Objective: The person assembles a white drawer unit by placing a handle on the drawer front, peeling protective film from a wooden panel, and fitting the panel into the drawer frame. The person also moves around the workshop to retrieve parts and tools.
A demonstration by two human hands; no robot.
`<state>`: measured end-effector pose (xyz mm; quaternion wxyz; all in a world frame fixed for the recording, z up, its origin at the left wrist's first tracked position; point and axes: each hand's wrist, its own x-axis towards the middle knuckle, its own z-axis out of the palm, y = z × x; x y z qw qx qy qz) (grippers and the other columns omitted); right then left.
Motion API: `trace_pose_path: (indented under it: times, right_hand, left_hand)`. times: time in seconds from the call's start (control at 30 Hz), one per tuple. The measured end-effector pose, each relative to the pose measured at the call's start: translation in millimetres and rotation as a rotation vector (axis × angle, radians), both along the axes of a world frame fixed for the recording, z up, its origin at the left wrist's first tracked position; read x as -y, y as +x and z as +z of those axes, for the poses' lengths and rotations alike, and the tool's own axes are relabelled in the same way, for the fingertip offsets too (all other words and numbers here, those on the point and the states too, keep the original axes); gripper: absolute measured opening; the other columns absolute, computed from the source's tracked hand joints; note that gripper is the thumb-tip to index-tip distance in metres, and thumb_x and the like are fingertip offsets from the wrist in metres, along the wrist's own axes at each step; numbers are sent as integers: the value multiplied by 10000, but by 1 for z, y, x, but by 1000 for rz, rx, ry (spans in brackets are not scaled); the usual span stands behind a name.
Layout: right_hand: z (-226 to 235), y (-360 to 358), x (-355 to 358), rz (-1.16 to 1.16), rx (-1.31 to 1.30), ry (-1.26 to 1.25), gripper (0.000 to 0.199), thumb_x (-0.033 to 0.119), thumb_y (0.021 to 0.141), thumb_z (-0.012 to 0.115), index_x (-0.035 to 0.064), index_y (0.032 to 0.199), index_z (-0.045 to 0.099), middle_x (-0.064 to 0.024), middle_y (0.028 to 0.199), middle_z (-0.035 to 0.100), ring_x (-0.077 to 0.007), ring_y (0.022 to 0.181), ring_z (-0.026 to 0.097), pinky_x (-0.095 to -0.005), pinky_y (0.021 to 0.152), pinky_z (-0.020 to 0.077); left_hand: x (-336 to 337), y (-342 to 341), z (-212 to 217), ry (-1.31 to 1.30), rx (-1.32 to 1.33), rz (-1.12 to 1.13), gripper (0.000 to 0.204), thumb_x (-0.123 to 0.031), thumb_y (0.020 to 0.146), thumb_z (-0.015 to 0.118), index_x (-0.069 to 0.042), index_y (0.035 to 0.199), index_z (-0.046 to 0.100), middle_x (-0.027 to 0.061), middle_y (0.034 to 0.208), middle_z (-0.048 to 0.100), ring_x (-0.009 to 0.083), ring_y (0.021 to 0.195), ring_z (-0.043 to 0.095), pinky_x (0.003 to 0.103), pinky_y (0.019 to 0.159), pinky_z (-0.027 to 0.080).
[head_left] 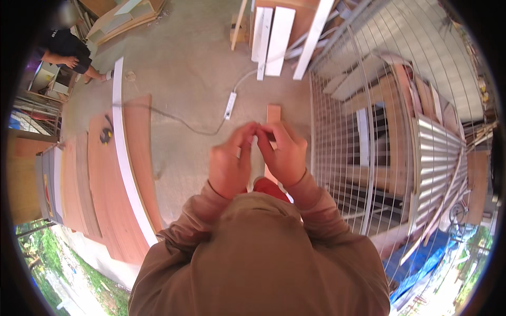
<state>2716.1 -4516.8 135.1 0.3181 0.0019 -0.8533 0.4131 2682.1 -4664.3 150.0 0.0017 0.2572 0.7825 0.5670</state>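
Note:
My left hand [230,164] and my right hand [285,156] are raised in front of my body, their fingertips meeting. The fingers of both are curled into a pinch. Whatever lies between the fingertips, if anything, is too small and blurred to make out. Below my right hand, a narrow reddish-brown board [273,112] shows on the floor, partly covered by the hand. A white power strip [230,105] with a cable lies just beyond my left hand.
On the left, a long white strip [126,150] rests across brown wooden panels [113,205], beside a black and yellow tool [106,136]. White boards [279,42] lean at the back. A wire mesh fence [363,131] stands close on the right. Another person [68,50] is at far left.

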Motion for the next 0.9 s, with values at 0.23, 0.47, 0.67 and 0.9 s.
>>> trace_pose_path:
  times: [0.23,0.47,0.67,0.9]
  right_hand:
    - [-44,-190,-71,28,150,-87,82,6,887,676,20,933,609,-146,836,656,-295,678,681,-388,602,533]
    - [-114,-415,-171,165,414,-339,194,79,942,529,5,764,552,-200,676,598,-338,574,609,-416,551,451]
    - [-84,-606,-264,286,476,-70,275,137,960,553,-17,732,561,-198,598,547,-275,515,579,-401,511,413]
    - [-68,-812,-267,625,602,155,319,275,953,635,14,771,623,-232,727,601,-453,709,599,-527,633,451]
  left_hand:
    - [-58,-198,-22,-172,59,-147,281,12,983,563,23,1254,635,216,1134,739,359,1027,741,381,813,597]
    - [-103,-432,-46,-111,211,195,203,-6,938,650,1,1136,698,128,901,787,122,750,738,258,692,568]
    - [-134,-603,26,2,219,446,156,-44,976,602,-13,1120,654,50,687,656,99,617,641,254,570,494]
    - [-115,-751,-4,-11,354,640,176,-70,970,653,-11,1134,626,42,638,657,73,598,595,251,539,439]
